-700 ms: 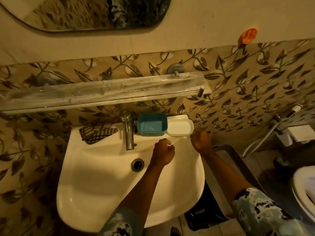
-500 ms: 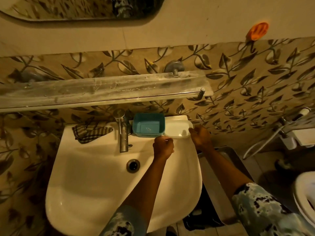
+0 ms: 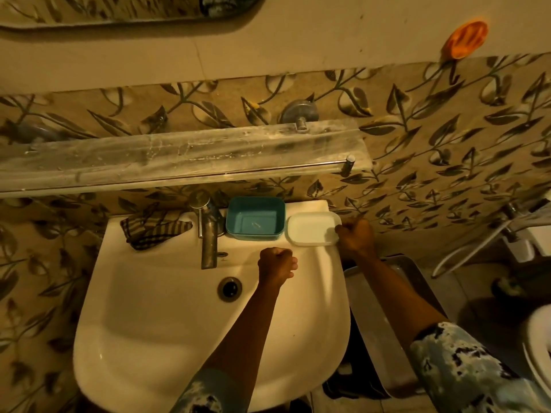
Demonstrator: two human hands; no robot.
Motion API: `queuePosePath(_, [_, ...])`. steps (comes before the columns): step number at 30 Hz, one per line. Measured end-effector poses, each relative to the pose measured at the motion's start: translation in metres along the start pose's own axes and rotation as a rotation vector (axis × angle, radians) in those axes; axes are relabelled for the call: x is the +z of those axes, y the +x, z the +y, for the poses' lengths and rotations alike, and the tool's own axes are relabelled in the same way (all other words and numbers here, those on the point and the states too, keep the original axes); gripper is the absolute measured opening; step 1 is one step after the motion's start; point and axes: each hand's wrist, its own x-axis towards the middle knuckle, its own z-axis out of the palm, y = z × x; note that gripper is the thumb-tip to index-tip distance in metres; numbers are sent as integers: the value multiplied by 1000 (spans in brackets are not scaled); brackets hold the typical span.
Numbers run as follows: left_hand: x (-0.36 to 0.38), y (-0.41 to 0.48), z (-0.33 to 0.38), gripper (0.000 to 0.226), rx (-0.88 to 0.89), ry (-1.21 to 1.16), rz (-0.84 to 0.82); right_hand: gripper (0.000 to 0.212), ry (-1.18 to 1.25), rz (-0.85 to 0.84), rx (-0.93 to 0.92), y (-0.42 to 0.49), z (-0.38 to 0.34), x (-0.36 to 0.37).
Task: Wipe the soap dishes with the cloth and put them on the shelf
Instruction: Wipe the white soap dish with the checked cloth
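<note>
My right hand (image 3: 356, 236) has its fingers curled onto the right edge of the white soap dish (image 3: 311, 228), which sits on the back ledge of the sink (image 3: 167, 323) just beside the teal soap dish (image 3: 255, 219), right of the tap (image 3: 207, 231). My left hand (image 3: 275, 262) hangs over the basin in a fist, fingers tight and holding nothing. The checked cloth (image 3: 155, 229) lies crumpled on the ledge left of the tap, under the glass shelf (image 3: 185, 156).

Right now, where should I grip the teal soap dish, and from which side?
Probably pinch the front wall of the teal soap dish, coming from the basin side, thumb inside its open top. The tap crowds its left, the white dish its right, the tiled wall stands behind; only the front is free.
</note>
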Motion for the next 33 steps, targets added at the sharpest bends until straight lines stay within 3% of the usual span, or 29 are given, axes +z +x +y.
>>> queuePosePath(5, [-15,-10,-11,28,-22,-17,-51,12,213,-82,117,-10,-2,-7])
queuePosePath(9, [-40,-21,-24,25,-52,-41,-58,19,306,-180,173,-30,-1,-7])
queuePosePath(11, [-57,-24,-33,25,-96,-58,-66,10,359,-200,207,-41,1,-4])
queuePosePath(24, [-187,-54,-101,26,-154,-163,66,22,377,-370,299,-118,28,48])
queuePosePath(33, [-212,-59,-113,26,-152,-197,84,31,377,-436,241,-149,26,87])
